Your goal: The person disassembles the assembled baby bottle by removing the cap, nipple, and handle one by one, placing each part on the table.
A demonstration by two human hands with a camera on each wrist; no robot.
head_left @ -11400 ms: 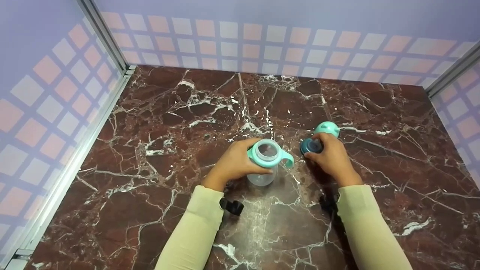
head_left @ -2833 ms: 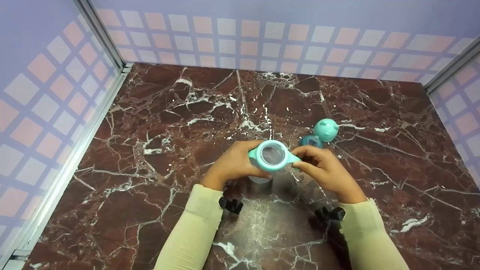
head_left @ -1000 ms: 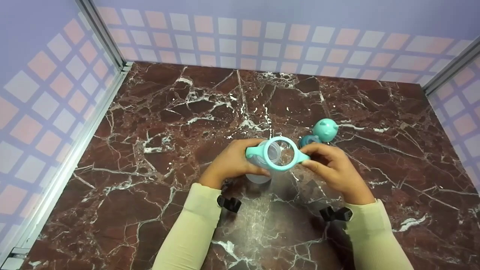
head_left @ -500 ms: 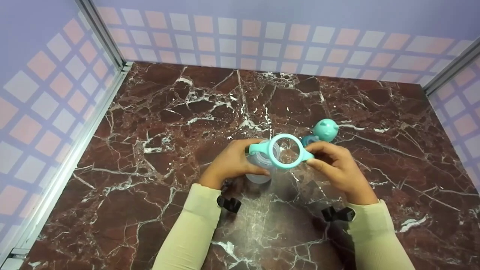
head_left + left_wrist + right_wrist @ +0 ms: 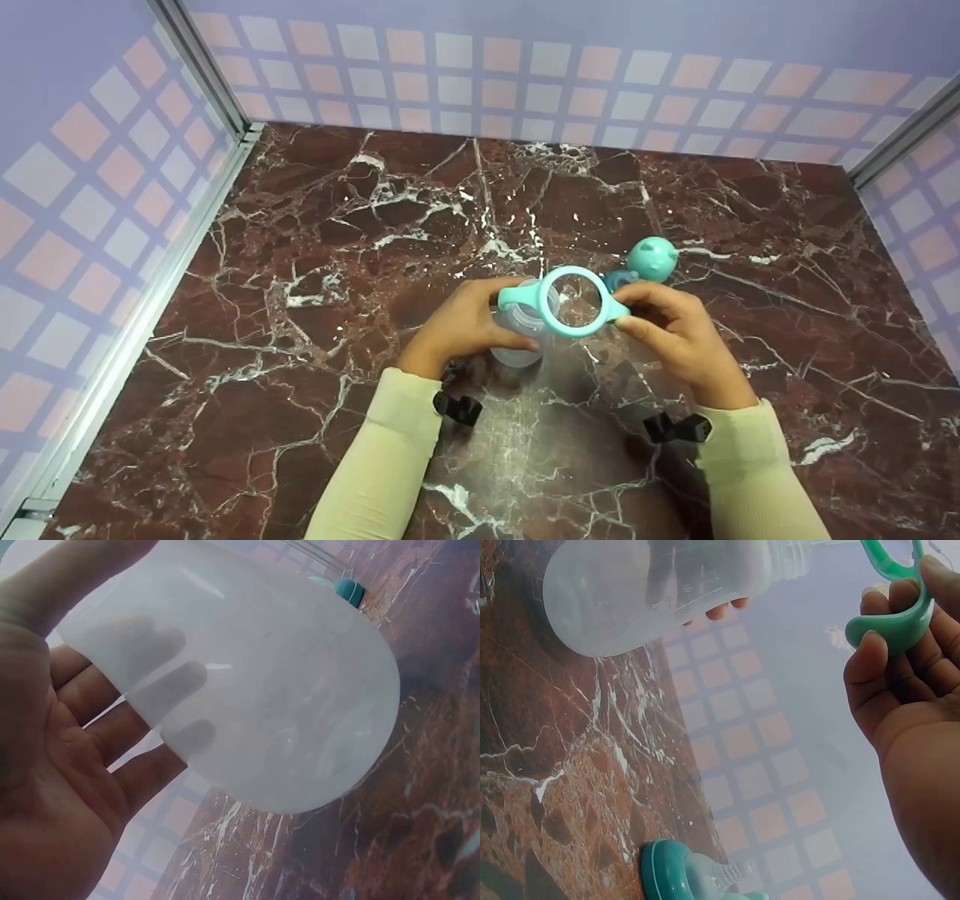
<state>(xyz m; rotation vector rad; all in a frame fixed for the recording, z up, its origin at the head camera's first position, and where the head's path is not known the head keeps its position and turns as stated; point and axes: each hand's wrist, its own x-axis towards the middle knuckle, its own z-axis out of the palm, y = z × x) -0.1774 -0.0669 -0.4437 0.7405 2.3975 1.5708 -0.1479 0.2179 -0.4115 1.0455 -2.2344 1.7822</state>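
My left hand (image 5: 466,324) grips a clear baby bottle (image 5: 517,354) by its side, fingers round the far wall. In the left wrist view the frosted bottle (image 5: 292,705) fills the middle, the fingers showing dimly through it. My right hand (image 5: 670,322) pinches one handle of a mint-green two-handled bottle ring (image 5: 574,331). From the head, the ring overlaps the bottle's mouth, its other handle near my left hand. The right wrist view shows the bottle's threaded neck (image 5: 789,556) bare, with the curled green handle (image 5: 900,628) between my right thumb and fingers.
A dark teal collar with a clear nipple (image 5: 619,280) sits just beyond my right fingers. Against it on the marbled table (image 5: 360,270) lies a round mint-green cap (image 5: 652,259) with small bumps. Checkered walls (image 5: 450,90) stand at the back and sides.
My right hand left the teal nipple collar and took the ring's handle. The ring came up off the bottle's neck and shifted right; it hardly moved in the last half second. My left hand stayed.
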